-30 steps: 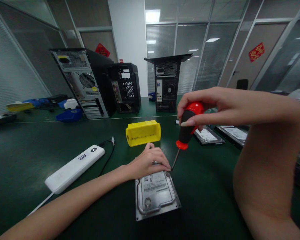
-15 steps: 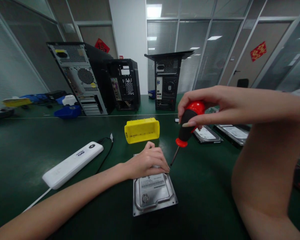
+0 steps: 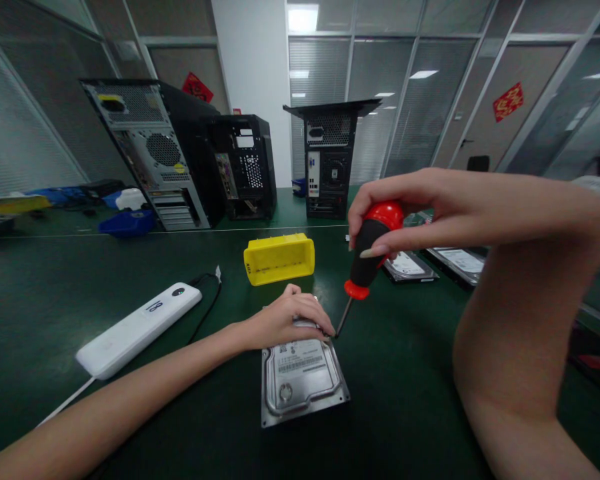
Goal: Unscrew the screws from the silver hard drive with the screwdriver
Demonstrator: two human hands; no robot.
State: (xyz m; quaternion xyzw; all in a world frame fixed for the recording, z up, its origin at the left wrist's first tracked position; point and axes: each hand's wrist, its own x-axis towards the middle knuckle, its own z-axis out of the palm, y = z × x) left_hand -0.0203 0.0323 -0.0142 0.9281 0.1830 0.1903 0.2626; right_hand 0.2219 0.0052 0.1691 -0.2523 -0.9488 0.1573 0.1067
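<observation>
Since a second ago the hard drive [image 3: 303,380] and both hands sit slightly further left and up in view (camera shift, mostly); the grip and the pose look unchanged. Left hand [image 3: 285,320] lies flat-curled over the drive's far edge, pressing it onto the green bench [image 3: 55,300]; it covers that edge, so the far corners are hidden. Right hand [image 3: 410,210] is closed around the red-and-black handle of the screwdriver [image 3: 367,260], fingers wrapped over the red cap. Shaft slants down-left; its tip meets the drive's far right corner just beside the left fingertips, and the contact point itself is too small to make out.

Right forearm fills the lower right and blocks the bench behind it. Two more drives [image 3: 407,265] lie beyond the handle, partly hidden by the hand. Yellow bin [image 3: 279,258] stands just behind the left hand. White power bank [image 3: 139,328] with black cable lies to the left, well apart. Three computer towers [image 3: 150,153] stand at the far edge, backs toward the camera.
</observation>
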